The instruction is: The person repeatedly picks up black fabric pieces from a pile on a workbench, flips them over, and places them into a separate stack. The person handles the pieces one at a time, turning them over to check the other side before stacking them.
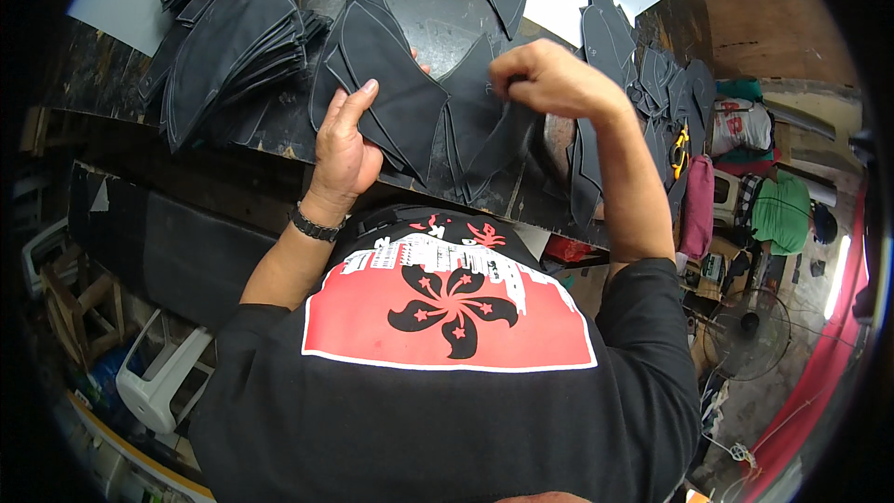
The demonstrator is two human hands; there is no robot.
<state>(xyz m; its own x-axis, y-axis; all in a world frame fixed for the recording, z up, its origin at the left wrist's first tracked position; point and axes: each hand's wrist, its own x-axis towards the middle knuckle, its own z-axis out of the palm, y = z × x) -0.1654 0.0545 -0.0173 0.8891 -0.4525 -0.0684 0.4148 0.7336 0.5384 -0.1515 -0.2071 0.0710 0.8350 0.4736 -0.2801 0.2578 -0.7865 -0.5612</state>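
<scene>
Two hands worked the dark fabric — your left hand [346, 144] clasped a fanned bundle of cut pieces [396, 93], your right hand [549, 79] pinched one panel [475, 107] above the black workbench [112, 74] — stacked pieces [228, 42] lay left.

The setting is a small sewing or leather-goods workshop. The landmark is a worn, dark workbench [112, 74] with a scuffed surface. On it lie stacks of identical black cut panels [228, 47] with stitched edges, and more panels [652, 74] hang over its right end. Below the workbench to the right stand a floor fan [745, 335], bundled cloth [782, 214] and cluttered goods. Below it to the left are a white plastic chair [163, 377] and wooden frames [74, 303].
</scene>
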